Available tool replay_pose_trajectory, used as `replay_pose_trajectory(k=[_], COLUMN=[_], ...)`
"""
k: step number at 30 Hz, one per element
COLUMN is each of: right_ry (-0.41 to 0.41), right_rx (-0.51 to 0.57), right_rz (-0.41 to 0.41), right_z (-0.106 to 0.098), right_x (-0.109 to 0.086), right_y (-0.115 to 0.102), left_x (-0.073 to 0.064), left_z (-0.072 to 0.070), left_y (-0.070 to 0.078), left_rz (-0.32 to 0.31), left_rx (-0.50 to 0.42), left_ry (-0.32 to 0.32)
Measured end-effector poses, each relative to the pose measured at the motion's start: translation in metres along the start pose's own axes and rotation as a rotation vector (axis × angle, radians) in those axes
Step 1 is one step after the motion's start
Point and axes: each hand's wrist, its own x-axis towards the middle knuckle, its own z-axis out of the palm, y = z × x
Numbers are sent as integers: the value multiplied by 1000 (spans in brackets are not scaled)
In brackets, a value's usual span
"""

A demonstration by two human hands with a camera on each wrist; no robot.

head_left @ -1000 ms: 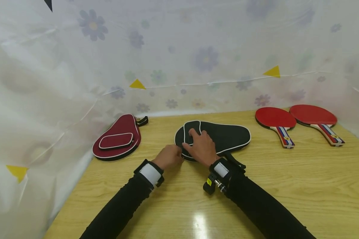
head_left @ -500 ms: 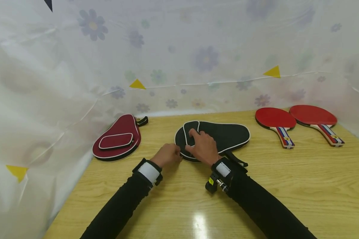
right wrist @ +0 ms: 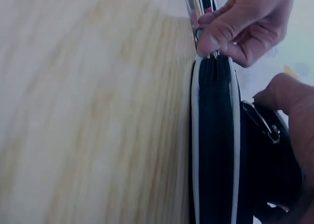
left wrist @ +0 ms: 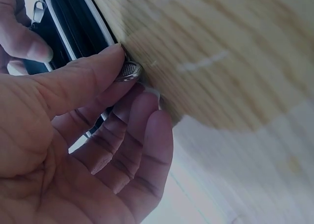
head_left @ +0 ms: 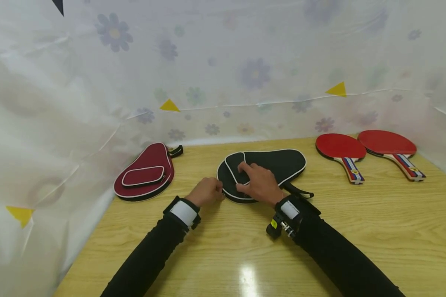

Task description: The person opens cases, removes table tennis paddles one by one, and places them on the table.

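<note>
A black table tennis bat case (head_left: 280, 161) with white piping lies flat on the wooden table, its rounded end to the left. At that end my left hand (head_left: 204, 192) pinches a metal zipper pull (left wrist: 129, 70) between thumb and index finger, as the left wrist view shows. My right hand (head_left: 262, 185) rests on top of the case over its small pocket, fingers spread and bent a little. The pocket's own zipper pull (right wrist: 274, 134) shows in the right wrist view near the right thumb. From this side, the zipper track appears closed beside the left hand.
A dark red bat case (head_left: 145, 171) lies at the left. Two red table tennis bats (head_left: 342, 146) lie at the right, handles toward me. Behind the table (head_left: 357, 231) hangs a flowered plastic sheet (head_left: 215, 62). A black strap (head_left: 299, 191) extends from the case.
The black case has turned slightly, its narrow end swinging away from me. My right hand has shifted right with it. The left hand keeps the zipper pull and has moved slightly left.
</note>
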Motion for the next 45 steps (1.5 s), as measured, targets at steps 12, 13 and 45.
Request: replay_pose_trajectory(k=[12, 13, 45], right_ry=[-82, -90, -309], right_rx=[73, 79, -9], right_rz=[-72, -74, 276], right_z=[-10, -11, -26], right_x=[-3, -4, 14], right_y=[18, 20, -9], left_x=[-1, -1, 0], left_z=[0, 1, 3], left_y=[-1, -1, 0], left_rz=[11, 7, 18], left_rx=[-2, -6, 28], left_ry=[12, 10, 40])
